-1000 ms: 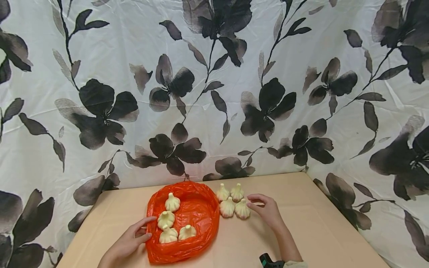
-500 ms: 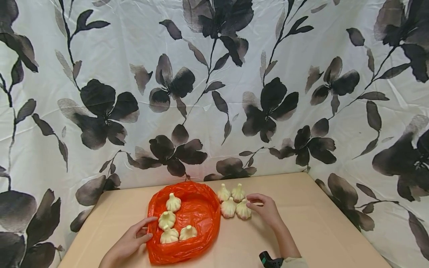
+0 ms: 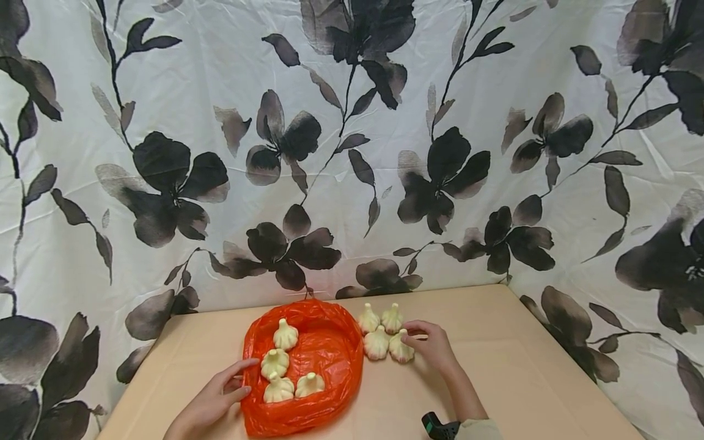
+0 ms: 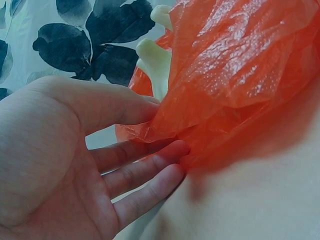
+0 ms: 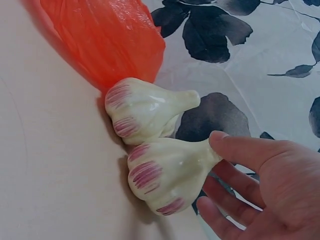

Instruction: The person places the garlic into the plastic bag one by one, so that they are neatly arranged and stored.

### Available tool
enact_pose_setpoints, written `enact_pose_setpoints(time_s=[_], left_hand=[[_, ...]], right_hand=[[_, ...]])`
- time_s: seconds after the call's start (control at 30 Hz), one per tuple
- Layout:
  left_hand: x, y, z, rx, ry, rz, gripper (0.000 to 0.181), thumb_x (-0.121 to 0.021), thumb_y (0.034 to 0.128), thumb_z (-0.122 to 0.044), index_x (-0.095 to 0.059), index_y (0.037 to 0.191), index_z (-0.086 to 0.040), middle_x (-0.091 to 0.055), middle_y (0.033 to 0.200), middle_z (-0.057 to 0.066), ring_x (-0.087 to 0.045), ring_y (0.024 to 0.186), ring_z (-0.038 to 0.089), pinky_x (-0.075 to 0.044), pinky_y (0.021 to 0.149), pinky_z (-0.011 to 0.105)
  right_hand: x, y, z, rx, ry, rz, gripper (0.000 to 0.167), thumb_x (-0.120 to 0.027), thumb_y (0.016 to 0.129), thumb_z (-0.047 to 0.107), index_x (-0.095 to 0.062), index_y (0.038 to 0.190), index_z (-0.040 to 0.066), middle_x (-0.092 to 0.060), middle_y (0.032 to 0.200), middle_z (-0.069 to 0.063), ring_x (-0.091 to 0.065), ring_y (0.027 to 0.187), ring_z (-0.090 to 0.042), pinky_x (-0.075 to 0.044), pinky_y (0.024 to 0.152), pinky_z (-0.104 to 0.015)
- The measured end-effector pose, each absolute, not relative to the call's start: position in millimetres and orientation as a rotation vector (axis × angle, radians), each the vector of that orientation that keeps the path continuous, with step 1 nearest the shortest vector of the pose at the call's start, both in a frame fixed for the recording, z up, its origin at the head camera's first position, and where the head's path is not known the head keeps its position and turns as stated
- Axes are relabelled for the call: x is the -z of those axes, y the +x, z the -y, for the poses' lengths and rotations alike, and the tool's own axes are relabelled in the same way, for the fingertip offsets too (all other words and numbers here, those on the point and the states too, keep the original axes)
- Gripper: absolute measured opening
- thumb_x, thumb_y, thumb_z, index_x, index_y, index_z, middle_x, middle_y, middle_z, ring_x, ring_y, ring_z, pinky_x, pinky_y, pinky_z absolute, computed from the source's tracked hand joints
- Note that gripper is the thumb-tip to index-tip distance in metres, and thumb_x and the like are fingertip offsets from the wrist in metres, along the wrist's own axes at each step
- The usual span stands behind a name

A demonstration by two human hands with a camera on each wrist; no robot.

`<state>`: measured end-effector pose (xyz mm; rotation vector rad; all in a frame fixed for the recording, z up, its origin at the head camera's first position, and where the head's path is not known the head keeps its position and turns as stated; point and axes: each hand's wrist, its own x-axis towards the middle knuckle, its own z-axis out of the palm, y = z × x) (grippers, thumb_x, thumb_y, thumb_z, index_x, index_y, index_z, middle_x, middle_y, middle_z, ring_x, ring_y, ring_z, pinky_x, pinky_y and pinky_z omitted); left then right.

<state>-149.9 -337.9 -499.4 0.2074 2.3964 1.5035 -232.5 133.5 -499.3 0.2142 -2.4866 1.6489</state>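
Note:
A crumpled red plastic bag [image 3: 332, 360] lies with its mouth up on the table, and several garlic bulbs [image 3: 285, 335] sit inside it. At its left edge, my left hand [image 3: 217, 394] holds the film between thumb and fingers; the left wrist view shows the thumb [image 4: 135, 106] on the bag's side. Right of the bag stand several more garlic bulbs in a cluster. My right hand [image 3: 434, 347] pinches the stem of the nearest right garlic bulb [image 5: 170, 172], which still rests on the table. A second bulb [image 5: 142, 107] touches it in the right wrist view.
The tan tabletop [image 3: 495, 360] extends on both sides of the bag. Behind it hangs a white cloth [image 3: 352, 183] printed with dark flowers. A black device [image 3: 439, 426] is worn at the right wrist.
My right hand has shifted slightly left, bringing its fingers onto the garlic stem. My left hand and the bag look unchanged apart from a small drift of the view.

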Motion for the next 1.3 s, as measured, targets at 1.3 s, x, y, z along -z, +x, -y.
enact_pose_setpoints(time_s=[1.3], left_hand=[[515, -161, 357, -1.608, 0.218, -2.116, 0.066, -0.055, 0.0981, -0.029, -0.026, 0.145, 0.007, -0.057, 0.128, 0.023, -0.065, 0.102, 0.025, -0.056, 0.082, 0.046]], right_hand=[[481, -199, -125, -1.633, 0.390, 2.492, 0.022, -0.077, 0.080, 0.012, -0.072, 0.097, -0.001, -0.073, 0.099, -0.016, -0.066, 0.083, -0.005, -0.054, 0.075, -0.020]])
